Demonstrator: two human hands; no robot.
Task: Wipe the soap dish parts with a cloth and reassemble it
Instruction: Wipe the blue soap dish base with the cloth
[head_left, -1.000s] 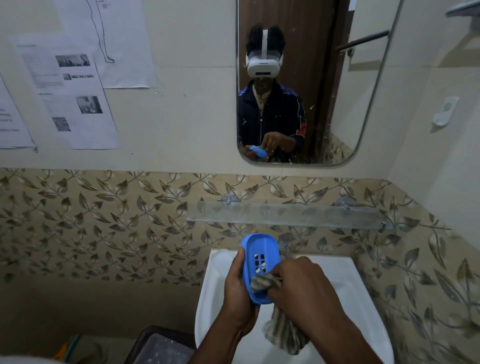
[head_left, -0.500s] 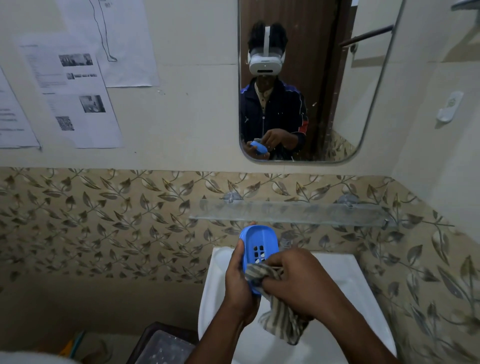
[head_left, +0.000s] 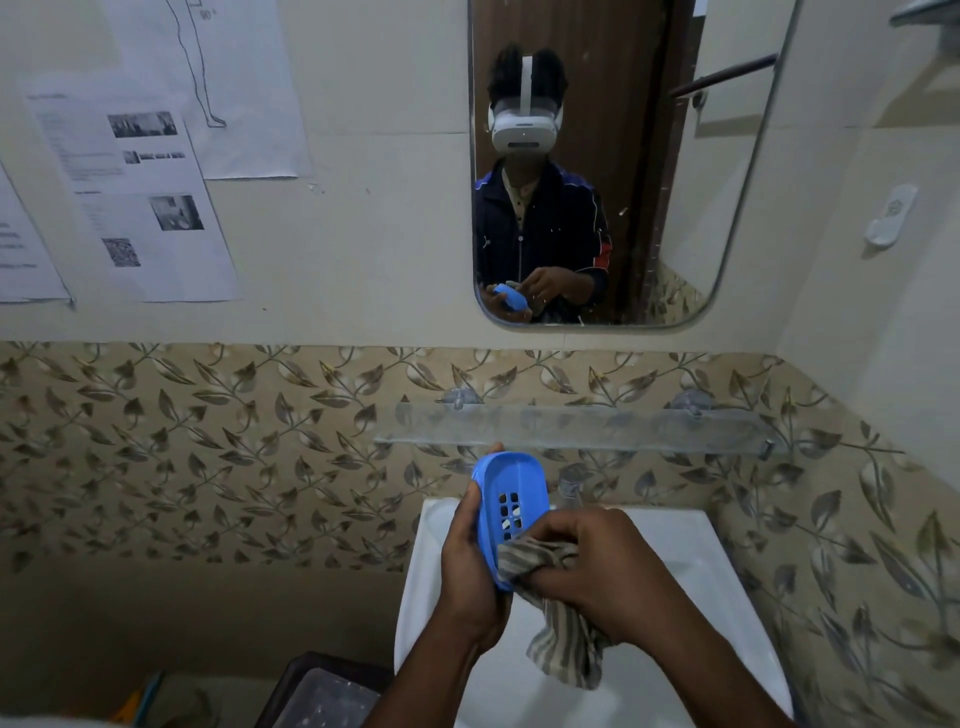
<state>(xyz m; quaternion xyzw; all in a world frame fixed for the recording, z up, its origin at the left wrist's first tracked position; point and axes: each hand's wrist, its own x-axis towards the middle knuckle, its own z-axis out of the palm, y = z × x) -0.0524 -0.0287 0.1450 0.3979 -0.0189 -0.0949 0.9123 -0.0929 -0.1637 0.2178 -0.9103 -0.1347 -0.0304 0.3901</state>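
Observation:
A blue soap dish part (head_left: 511, 493) with a grid of drain holes stands almost upright over the white sink (head_left: 691, 540). My left hand (head_left: 470, 566) grips it from the left side, fingers curled behind it. My right hand (head_left: 597, 564) holds a bunched striped grey cloth (head_left: 563, 644) and presses it against the lower inside of the dish part. The cloth's loose end hangs below my right hand. No other dish part shows.
A glass shelf (head_left: 571, 428) runs along the leaf-patterned tiles just above the dish. A tap (head_left: 571, 486) peeks out behind it. A mirror (head_left: 670, 208) hangs above. A dark bin with a clear lid (head_left: 322, 693) stands at lower left. Papers (head_left: 140, 197) are taped to the wall.
The dish part has been raised slightly and tilted more upright. My right hand with the cloth has slid down to the dish's lower end.

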